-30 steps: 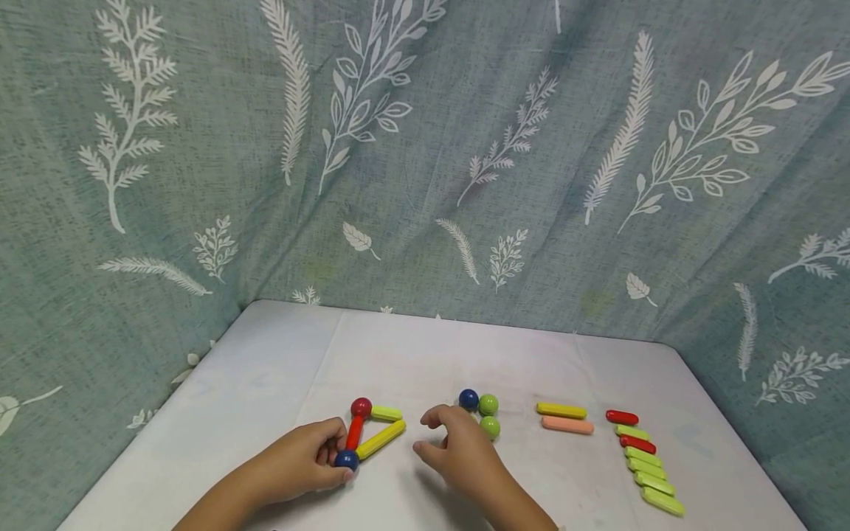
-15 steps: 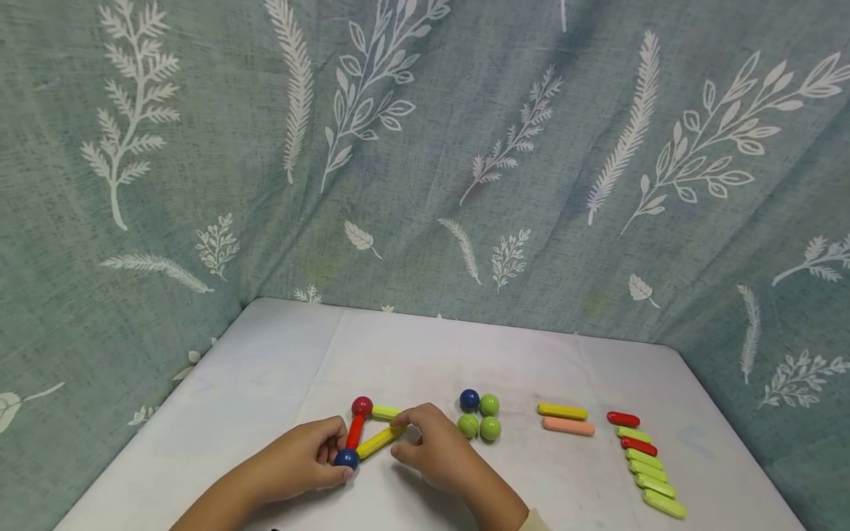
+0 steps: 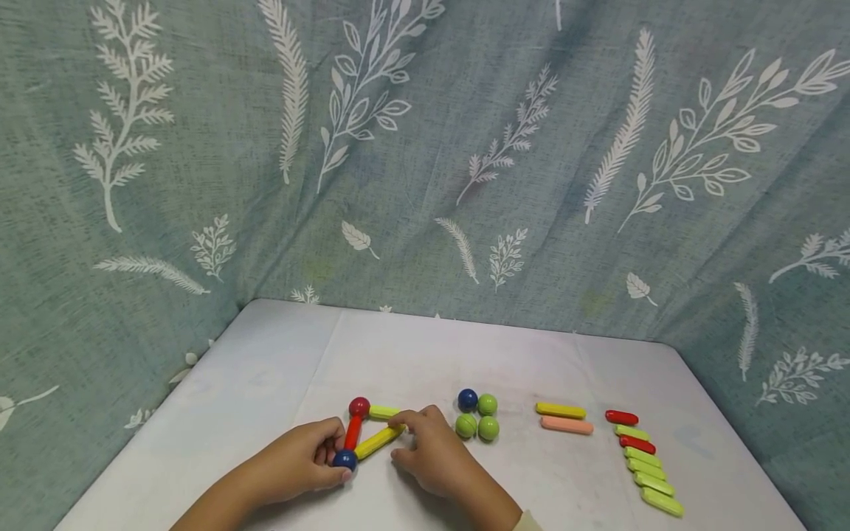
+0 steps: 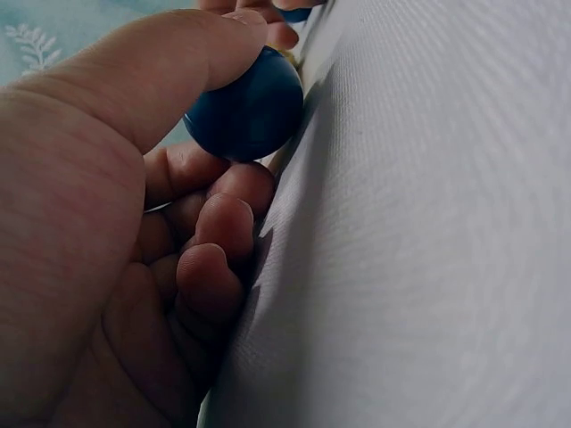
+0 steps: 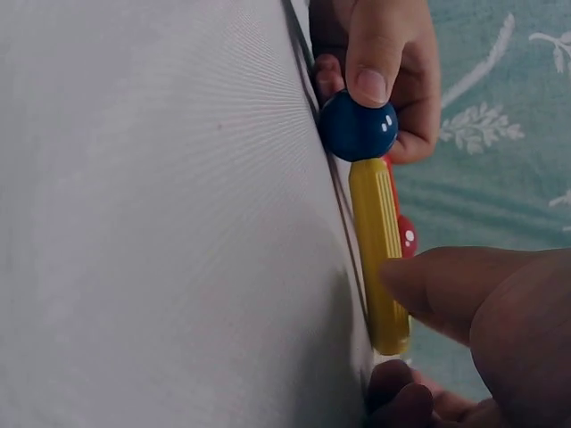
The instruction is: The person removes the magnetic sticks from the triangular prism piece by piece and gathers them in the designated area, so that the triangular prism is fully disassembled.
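In the head view my left hand (image 3: 305, 456) pinches a blue ball (image 3: 344, 460), its thumb pressed on the ball's near side. A red stick (image 3: 354, 433) runs from that ball to a red ball (image 3: 359, 407). A yellow stick (image 3: 377, 442) also meets the blue ball. My right hand (image 3: 434, 453) has thumb and index finger at the yellow stick's free end; in the right wrist view the thumb (image 5: 424, 281) lies across the stick (image 5: 375, 214). A lime stick (image 3: 384, 413) extends from the red ball, its right end partly behind the right hand.
Several loose balls, one blue (image 3: 468, 400) and the others green (image 3: 488, 428), sit right of the hands. Beyond them lie a yellow stick (image 3: 561, 410) and an orange stick (image 3: 567, 425). A column of short red and lime sticks (image 3: 644, 466) lies on the white table's right side.
My right hand has moved left from beside the loose balls to the yellow stick's free end, uncovering a green ball. The left hand keeps its hold on the blue ball.
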{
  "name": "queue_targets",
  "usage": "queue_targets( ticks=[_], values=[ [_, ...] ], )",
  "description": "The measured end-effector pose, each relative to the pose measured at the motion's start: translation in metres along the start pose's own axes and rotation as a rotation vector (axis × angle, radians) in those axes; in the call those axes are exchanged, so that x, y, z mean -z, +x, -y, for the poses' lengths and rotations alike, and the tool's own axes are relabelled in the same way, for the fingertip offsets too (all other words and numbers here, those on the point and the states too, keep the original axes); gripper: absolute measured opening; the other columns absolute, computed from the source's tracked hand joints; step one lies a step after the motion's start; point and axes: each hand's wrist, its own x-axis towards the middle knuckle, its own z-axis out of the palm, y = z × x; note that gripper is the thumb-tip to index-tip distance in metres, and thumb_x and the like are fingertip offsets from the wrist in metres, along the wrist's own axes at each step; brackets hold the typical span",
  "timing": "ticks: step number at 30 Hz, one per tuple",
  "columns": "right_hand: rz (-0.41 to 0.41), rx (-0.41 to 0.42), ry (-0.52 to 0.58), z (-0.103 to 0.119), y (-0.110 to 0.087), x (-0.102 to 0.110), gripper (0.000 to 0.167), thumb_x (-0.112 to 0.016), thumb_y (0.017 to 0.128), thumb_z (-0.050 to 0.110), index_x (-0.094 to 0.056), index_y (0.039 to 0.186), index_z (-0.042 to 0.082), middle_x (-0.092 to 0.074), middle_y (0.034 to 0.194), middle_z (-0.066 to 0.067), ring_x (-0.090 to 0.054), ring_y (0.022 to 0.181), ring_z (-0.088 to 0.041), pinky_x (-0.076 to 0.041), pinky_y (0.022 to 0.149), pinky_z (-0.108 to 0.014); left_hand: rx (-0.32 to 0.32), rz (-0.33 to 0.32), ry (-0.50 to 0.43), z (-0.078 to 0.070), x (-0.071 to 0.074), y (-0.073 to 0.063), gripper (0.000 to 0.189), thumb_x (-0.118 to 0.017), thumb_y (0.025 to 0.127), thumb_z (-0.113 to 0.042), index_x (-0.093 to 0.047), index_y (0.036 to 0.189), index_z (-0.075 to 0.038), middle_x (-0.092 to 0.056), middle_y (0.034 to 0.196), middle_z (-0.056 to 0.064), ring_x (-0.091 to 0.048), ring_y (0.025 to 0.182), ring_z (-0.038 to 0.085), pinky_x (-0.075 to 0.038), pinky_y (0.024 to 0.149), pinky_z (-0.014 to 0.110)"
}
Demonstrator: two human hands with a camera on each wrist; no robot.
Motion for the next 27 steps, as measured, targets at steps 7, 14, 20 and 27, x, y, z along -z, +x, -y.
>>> queue_targets(
  ticks=[7, 14, 20, 27],
  values=[
    [-0.015, 0.015, -0.02, -0.0036, 0.001, -0.0015, 0.026, -0.084, 0.087, 0.023, -0.067, 0.105, 0.03, -0.056, 0.117, 0.003, -0.055, 0.097, -0.015, -0.052, 0.096, -0.044, 0.0, -0.002, -0.004, -0.0006, 0.0003, 0.0, 0.045, -0.089, 0.082, -0.043, -0.057, 0.102, -0.019, -0.058, 0.084, 0.0, -0.054, 0.071, 0.012, -0.043, 0.057, 0.024],
    [-0.007, 0.08, -0.032, -0.0079, 0.0015, 0.0002, 0.021, -0.083, 0.089, 0.016, -0.068, 0.098, 0.028, -0.057, 0.093, 0.011, -0.053, 0.084, -0.01, -0.047, 0.078, -0.032, -0.022, -0.006, -0.001, -0.001, -0.0002, -0.0011, 0.043, -0.088, 0.083, -0.043, -0.057, 0.101, -0.02, -0.058, 0.084, -0.001, -0.053, 0.069, 0.009, -0.043, 0.057, 0.023],
    [-0.031, 0.087, 0.009, -0.0087, -0.0009, 0.0017, 0.015, -0.082, 0.091, 0.019, -0.074, 0.097, 0.03, -0.058, 0.09, 0.011, -0.052, 0.082, -0.011, -0.044, 0.074, -0.03, -0.044, -0.006, 0.003, -0.0023, 0.0014, -0.0021, 0.04, -0.087, 0.085, -0.042, -0.057, 0.1, -0.021, -0.059, 0.083, -0.003, -0.052, 0.068, 0.007, -0.043, 0.057, 0.022],
    [-0.035, 0.049, 0.143, -0.0102, -0.0026, 0.0019, 0.014, -0.082, 0.091, 0.019, -0.075, 0.095, 0.03, -0.064, 0.089, 0.012, -0.055, 0.081, -0.011, -0.046, 0.071, -0.027, -0.06, -0.012, -0.004, -0.001, 0.0012, -0.0033, 0.04, -0.088, 0.085, -0.038, -0.056, 0.101, -0.019, -0.058, 0.082, -0.003, -0.051, 0.069, 0.007, -0.041, 0.057, 0.022]
  ],
)
